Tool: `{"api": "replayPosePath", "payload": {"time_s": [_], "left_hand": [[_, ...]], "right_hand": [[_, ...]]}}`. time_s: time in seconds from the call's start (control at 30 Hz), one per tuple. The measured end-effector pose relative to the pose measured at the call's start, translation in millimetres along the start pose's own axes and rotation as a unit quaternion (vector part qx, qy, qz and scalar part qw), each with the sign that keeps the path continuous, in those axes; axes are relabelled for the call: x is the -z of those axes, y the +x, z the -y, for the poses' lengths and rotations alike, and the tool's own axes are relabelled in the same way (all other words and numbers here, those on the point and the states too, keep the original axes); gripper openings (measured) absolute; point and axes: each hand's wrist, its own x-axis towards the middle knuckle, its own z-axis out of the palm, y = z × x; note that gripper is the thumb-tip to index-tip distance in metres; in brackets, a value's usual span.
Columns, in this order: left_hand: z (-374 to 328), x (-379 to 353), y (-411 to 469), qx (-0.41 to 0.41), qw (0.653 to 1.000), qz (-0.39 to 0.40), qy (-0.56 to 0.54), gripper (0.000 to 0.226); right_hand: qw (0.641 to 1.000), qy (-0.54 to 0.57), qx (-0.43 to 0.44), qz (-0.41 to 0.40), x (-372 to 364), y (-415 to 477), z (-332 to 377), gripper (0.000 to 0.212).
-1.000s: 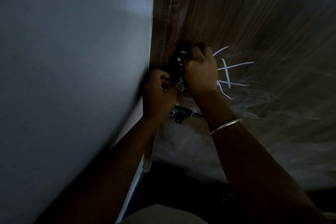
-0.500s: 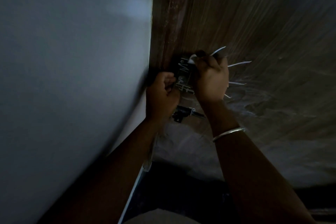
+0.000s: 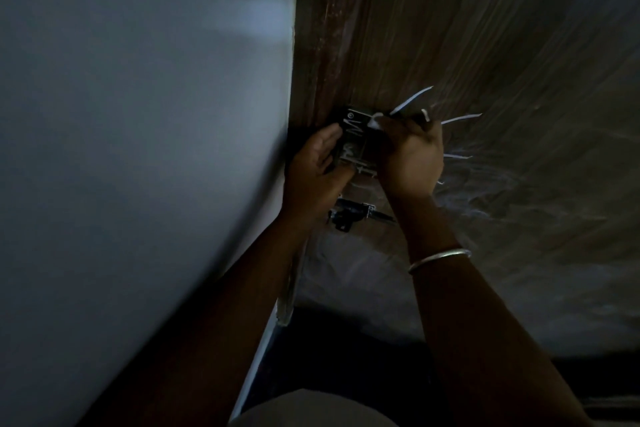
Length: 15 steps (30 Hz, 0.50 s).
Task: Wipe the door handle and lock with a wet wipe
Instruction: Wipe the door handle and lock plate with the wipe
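A black packet (image 3: 353, 139) with white lettering is held up against the brown wooden door (image 3: 485, 45). My left hand (image 3: 313, 166) grips the packet's left side. My right hand (image 3: 412, 152) is closed at its upper right corner, pinching a small white bit of wet wipe (image 3: 375, 121) that sticks out there. Just below the hands, a dark metal door latch (image 3: 349, 213) sits on the door near its edge. My hands hide any handle. The light is dim.
A pale wall (image 3: 138, 114) fills the left half, meeting the door frame (image 3: 311, 62). White scratch-like marks (image 3: 457, 120) show on the door right of my right hand. A silver bangle (image 3: 438, 258) circles my right wrist. The floor below is dark.
My hands have drawn apart, exposing more of the black packet. My right hand has shifted right, and a white bit of wipe now shows at the packet's top.
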Motion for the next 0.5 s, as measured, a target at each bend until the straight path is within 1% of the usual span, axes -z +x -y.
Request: {"api": "replayPosePath", "payload": {"time_s": [0.03, 0.13, 0.27, 0.33, 0.37, 0.43, 0.5], "left_hand": [[1, 0, 0, -0.001, 1.000, 0.004, 0.000, 0.061], [6, 0, 2, -0.002, 1.000, 0.006, 0.004, 0.064], [4, -1, 2, -0.002, 1.000, -0.001, -0.008, 0.061], [3, -1, 2, -0.006, 1.000, -0.002, -0.011, 0.061], [4, -1, 2, -0.009, 1.000, -0.002, -0.010, 0.061], [6, 0, 1, -0.012, 1.000, -0.003, -0.007, 0.061], [8, 0, 0, -0.012, 1.000, -0.005, -0.002, 0.061]], "right_hand": [[1.000, 0.023, -0.017, 0.005, 1, -1, 0, 0.018], [0.987, 0.117, -0.108, 0.027, -3, 2, 4, 0.020], [0.969, 0.182, -0.169, 0.006, -1, 8, 15, 0.022], [0.965, 0.189, -0.184, 0.001, -1, 6, 17, 0.018], [0.964, 0.183, -0.192, 0.011, -2, 5, 18, 0.020], [0.963, 0.154, -0.216, 0.055, -4, 1, 16, 0.025], [0.959, 0.122, -0.234, 0.102, -4, 0, 15, 0.025]]}}
